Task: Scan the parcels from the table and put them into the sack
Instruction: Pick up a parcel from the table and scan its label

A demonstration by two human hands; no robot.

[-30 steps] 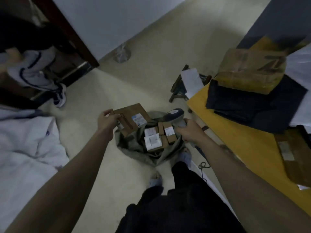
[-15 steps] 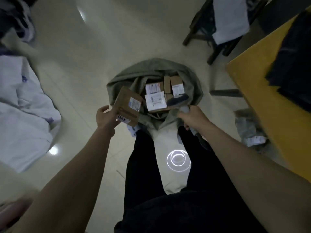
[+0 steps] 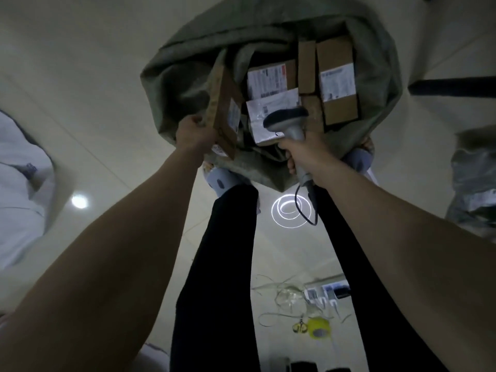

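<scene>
Already several labelled parcels (image 3: pixel 336 81) lie inside the green sack (image 3: pixel 182 76); the left hand (image 3: pixel 194 132) holds a flat cardboard parcel (image 3: pixel 224 111) edgewise at its left mouth, not yet released, while the right hand (image 3: pixel 308 149) grips the barcode scanner (image 3: pixel 288 119).

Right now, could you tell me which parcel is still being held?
The brown box on edge at the sack's left side; the left hand grips it, the others lie loose.

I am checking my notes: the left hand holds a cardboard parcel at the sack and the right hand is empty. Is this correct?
Not quite. In the head view the right hand is not empty: it grips a grey barcode scanner. The left hand does hold a cardboard parcel at the sack.
</scene>
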